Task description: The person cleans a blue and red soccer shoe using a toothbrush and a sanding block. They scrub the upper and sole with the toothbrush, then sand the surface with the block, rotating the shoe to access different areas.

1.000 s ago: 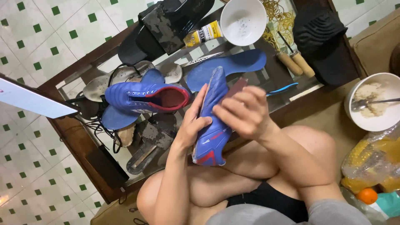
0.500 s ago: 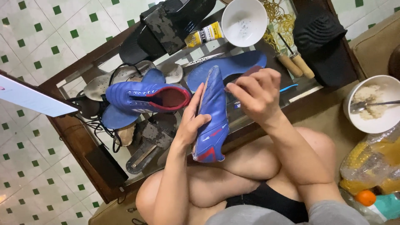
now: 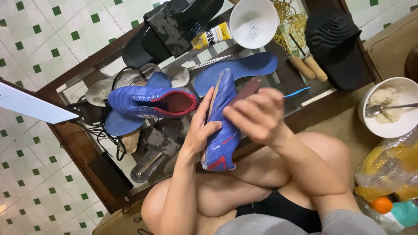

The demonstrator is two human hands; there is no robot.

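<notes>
**Rubbing the edge of a blue shoe**

A person is sitting by a low glass table (image 3: 278, 93) and working on a blue shoe (image 3: 221, 126). The shoe is up in the air, over the person's knees, close to the table edge. It is tipped on its side, so the bottom edge is facing the person.

The left hand (image 3: 201, 128) is holding the shoe from the side. Its fingers are wrapping around the shoe and squeezing it tight so it does not wobble.

The right hand (image 3: 257, 115) is closing around a small flat brown piece (image 3: 247, 89). It looks like a rubbing block or a bit of sanding paper, but it is blurry, so I cannot tell for sure. The piece is sitting right at the top edge of the shoe.

I think the step going on is rubbing or scraping the edge where the sole joins the shoe. A next stroke is calling for a firm hold from the left hand and for the brown piece staying flat on the edge, not slipping onto the soft blue top.

On the table, the other blue shoe (image 3: 150, 102) is lying just beside a blue insole (image 3: 248, 67). A white bowl (image 3: 253, 21), a yellow glue tube (image 3: 211, 35) and two tools with wooden handles (image 3: 307, 65) are lying farther back.
</notes>
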